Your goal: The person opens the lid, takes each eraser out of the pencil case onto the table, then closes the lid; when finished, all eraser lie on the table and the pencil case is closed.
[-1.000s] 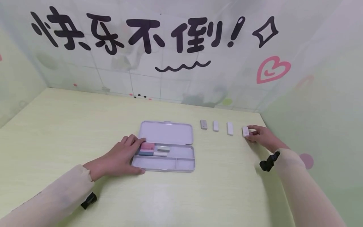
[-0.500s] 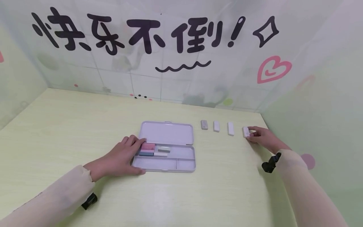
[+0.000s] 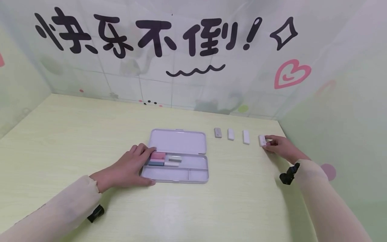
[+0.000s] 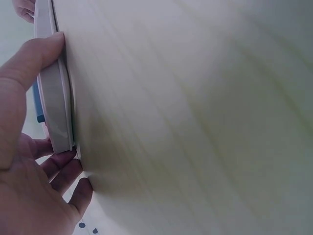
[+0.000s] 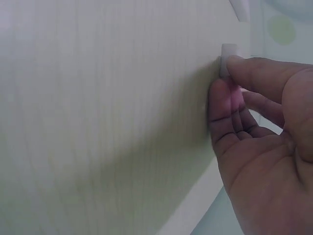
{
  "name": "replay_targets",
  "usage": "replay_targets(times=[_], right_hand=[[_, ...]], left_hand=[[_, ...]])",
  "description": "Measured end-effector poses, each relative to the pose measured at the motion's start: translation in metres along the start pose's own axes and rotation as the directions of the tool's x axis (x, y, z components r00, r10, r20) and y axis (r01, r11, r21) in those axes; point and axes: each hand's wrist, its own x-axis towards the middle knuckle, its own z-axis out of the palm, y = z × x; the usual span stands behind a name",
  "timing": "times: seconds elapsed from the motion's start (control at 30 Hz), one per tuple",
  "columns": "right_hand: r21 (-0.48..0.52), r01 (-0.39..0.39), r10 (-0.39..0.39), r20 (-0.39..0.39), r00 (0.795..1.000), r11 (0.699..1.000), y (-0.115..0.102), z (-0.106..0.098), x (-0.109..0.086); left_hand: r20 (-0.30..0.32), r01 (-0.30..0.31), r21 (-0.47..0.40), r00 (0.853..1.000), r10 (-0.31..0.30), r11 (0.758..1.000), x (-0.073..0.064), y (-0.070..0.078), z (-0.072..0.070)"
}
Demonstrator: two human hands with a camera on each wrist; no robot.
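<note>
A pale lavender pencil case (image 3: 167, 174) lies on the table with its hinged lid (image 3: 177, 141) folded back. My left hand (image 3: 128, 168) grips the left end of the case, its thumb at the front edge and its fingers round the far side. In the left wrist view the case's side wall (image 4: 55, 98) sits between thumb and fingers. At the far right my right hand (image 3: 282, 148) pinches a small white eraser-like block (image 3: 261, 140) standing at the end of a row. Part of that block (image 5: 228, 50) is hidden by my thumb in the right wrist view.
Left of the pinched block, the row holds a grey block (image 3: 218, 132) and two white blocks, one short (image 3: 230, 134) and one longer (image 3: 246, 137). A pink block (image 3: 158, 156), a dark blue one (image 3: 156, 164) and others lie inside the case. A wall stands right of the table.
</note>
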Motion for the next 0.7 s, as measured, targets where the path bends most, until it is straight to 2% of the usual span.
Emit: replay_targets(times=[0.23,0.33,0.4,0.47,0.57,0.7], right_hand=[[-0.074,-0.058,0.061,0.037,0.997,0.996,-0.003,-0.007,-0.006],[-0.145,0.001,-0.002,-0.012,1.000,0.989,-0.013,-0.004,-0.006],[-0.190,0.072,-0.086,-0.064,0.994,0.979,-0.026,0.002,-0.004],[-0.225,0.157,-0.185,-0.109,0.977,0.962,-0.044,0.012,-0.001],[-0.253,0.298,-0.337,-0.125,0.933,0.920,-0.074,0.027,0.004],[-0.269,0.452,-0.483,-0.060,0.874,0.851,-0.117,0.049,0.005]], left_hand=[[-0.010,-0.023,0.008,1.000,0.023,1.000,0.001,0.000,0.002],[-0.014,-0.022,0.012,1.000,0.022,1.000,0.002,0.000,0.002],[-0.013,-0.016,0.013,1.000,0.016,1.000,0.001,0.000,0.002],[-0.010,-0.009,0.014,1.000,0.009,1.000,0.000,-0.001,0.001],[-0.007,-0.003,0.013,1.000,0.004,1.000,-0.001,0.000,0.000],[-0.007,-0.008,0.015,1.000,0.008,1.000,-0.001,0.001,-0.001]])
